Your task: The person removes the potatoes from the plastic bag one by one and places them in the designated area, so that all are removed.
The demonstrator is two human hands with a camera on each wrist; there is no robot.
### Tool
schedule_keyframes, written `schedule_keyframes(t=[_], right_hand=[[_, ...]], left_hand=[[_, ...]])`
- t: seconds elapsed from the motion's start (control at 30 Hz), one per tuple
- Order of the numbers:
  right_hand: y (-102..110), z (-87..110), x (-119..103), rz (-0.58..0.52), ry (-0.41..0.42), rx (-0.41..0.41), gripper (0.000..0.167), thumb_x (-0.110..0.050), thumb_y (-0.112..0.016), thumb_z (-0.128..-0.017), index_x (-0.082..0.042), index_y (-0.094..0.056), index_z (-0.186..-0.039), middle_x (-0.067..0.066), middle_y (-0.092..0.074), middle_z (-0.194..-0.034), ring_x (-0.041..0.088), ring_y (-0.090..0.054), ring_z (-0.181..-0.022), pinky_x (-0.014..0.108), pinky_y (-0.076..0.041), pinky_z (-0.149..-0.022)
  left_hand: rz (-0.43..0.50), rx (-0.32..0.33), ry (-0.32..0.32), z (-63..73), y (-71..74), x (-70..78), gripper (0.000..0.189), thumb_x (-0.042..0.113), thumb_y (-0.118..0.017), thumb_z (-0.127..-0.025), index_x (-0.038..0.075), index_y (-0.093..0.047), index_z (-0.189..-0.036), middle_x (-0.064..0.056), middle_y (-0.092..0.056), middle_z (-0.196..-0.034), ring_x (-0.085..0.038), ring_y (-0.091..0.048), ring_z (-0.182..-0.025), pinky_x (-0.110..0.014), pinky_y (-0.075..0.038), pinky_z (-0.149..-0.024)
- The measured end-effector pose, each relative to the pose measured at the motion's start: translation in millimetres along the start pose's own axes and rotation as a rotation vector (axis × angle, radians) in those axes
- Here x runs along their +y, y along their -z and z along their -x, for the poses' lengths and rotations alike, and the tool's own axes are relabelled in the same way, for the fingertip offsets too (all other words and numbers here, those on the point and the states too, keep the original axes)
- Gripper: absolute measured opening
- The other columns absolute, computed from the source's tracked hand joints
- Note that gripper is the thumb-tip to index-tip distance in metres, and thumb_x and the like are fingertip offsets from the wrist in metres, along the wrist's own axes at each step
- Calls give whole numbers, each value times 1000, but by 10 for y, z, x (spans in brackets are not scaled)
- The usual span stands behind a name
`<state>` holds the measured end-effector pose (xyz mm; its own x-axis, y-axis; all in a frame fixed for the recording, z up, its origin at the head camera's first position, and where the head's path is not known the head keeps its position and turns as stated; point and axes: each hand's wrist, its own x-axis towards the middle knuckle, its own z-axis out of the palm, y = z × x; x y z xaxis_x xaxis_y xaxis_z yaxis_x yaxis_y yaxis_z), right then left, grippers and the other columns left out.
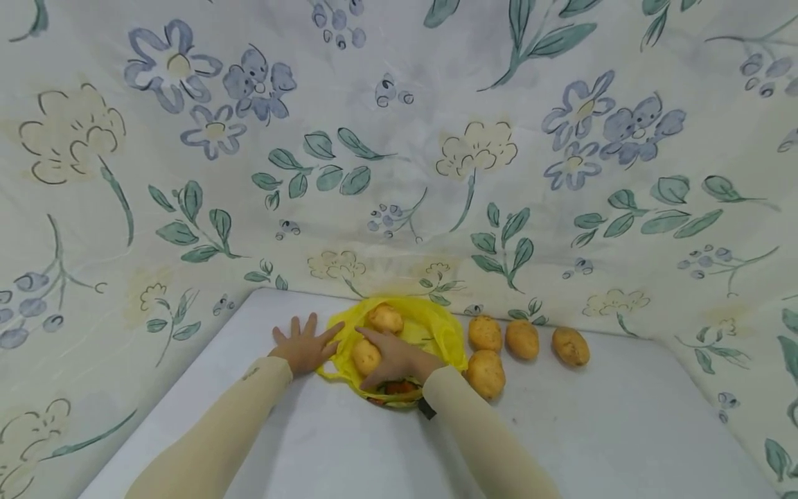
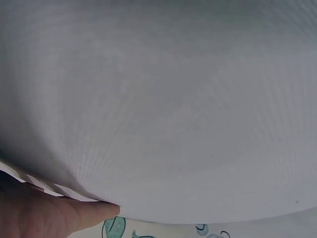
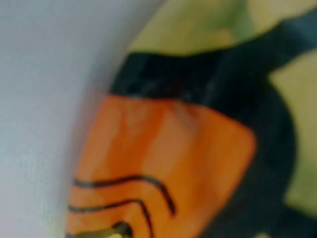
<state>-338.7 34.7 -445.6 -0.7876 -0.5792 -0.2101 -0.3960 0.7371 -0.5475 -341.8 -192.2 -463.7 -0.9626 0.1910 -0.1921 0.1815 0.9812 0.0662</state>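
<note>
A yellow plastic bag (image 1: 445, 333) lies on the white table with its mouth spread wide. Inside it are two potatoes, one at the back (image 1: 386, 318) and one at the front left (image 1: 366, 357). My right hand (image 1: 399, 357) reaches into the bag, thumb and fingers around the front potato. Fingers spread, my left hand (image 1: 303, 346) rests on the table at the bag's left edge, its thumb side overlapping the rim. The left wrist view catches part of that hand (image 2: 54, 215) low against the tabletop. Orange and black print on the bag (image 3: 173, 144) fills most of the right wrist view.
Several loose potatoes sit right of the bag; the nearest (image 1: 485, 374) is close to its rim and the farthest (image 1: 570, 346) stands apart. A floral cloth (image 1: 399, 208) rises behind the table (image 1: 586, 430) and along its sides.
</note>
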Motion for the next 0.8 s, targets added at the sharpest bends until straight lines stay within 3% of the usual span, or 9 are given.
schedule_keyframes(t=[0.23,0.43,0.8], right_hand=[[-73,47,45,-34,-27,7,88,-48,-85,-71,-40,-40,-147,12,-41,-149,26,-48,-125,53,-43,-102],[-103,83,111,-16,-51,18,88,-48,-86,-70,-39,-42,-145,11,-45,-144,23,-51,-117,50,-46,-97],[-43,18,61,-18,-49,13,88,-49,-86,-70,-37,-40,-145,10,-46,-142,22,-51,-116,49,-45,-99]], left_hand=[[-12,-10,18,9,-60,5,62,61,-26,-102,32,-25,-157,-32,-16,-160,-65,-14,-140,-85,-11,-101],[20,-24,3,-45,-126,49,64,63,-24,-101,33,-23,-157,-31,-13,-161,-65,-11,-141,-85,-9,-101],[-6,-15,9,-34,-32,-8,63,62,-24,-102,33,-21,-157,-31,-14,-161,-64,-13,-141,-85,-12,-101]])
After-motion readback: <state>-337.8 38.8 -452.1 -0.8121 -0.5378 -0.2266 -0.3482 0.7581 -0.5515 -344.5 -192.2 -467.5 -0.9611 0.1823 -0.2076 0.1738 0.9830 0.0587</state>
